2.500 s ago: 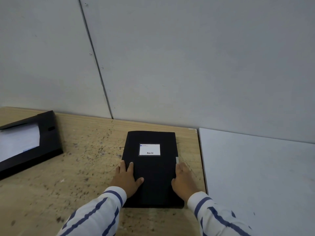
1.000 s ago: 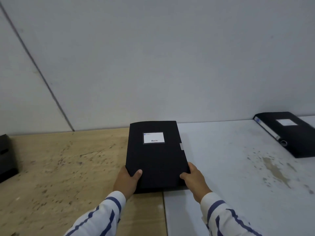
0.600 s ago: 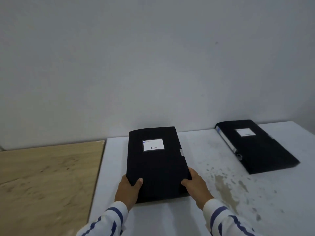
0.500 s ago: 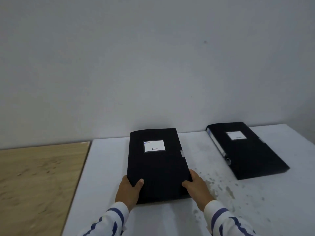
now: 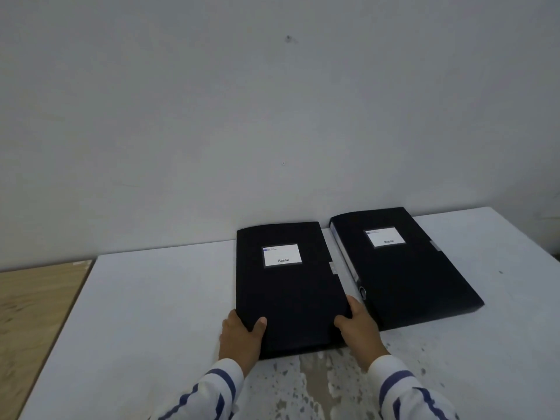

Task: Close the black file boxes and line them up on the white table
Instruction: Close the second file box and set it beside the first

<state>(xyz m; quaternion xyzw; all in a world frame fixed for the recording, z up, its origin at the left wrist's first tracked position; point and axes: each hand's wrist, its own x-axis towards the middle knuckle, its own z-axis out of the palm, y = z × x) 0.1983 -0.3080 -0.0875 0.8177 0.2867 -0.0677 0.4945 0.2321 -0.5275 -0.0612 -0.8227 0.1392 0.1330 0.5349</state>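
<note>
A closed black file box (image 5: 288,295) with a white label lies flat over the white table (image 5: 145,313), its far end near the wall. My left hand (image 5: 241,339) grips its near left corner, thumb on the lid. My right hand (image 5: 359,328) grips its near right corner. A second closed black file box (image 5: 406,268) lies just to the right, angled slightly, with a narrow gap between the two. Whether the held box rests on the table or hovers just above it I cannot tell.
The wooden table (image 5: 33,316) adjoins the white table on the left. A plain grey wall (image 5: 272,116) stands right behind both boxes. Worn, stained patches (image 5: 312,386) mark the white surface near me.
I have carried the closed box from the wooden table rightward onto the white table, and it now sits close beside the second box. Both hands keep their grip on its near corners.
</note>
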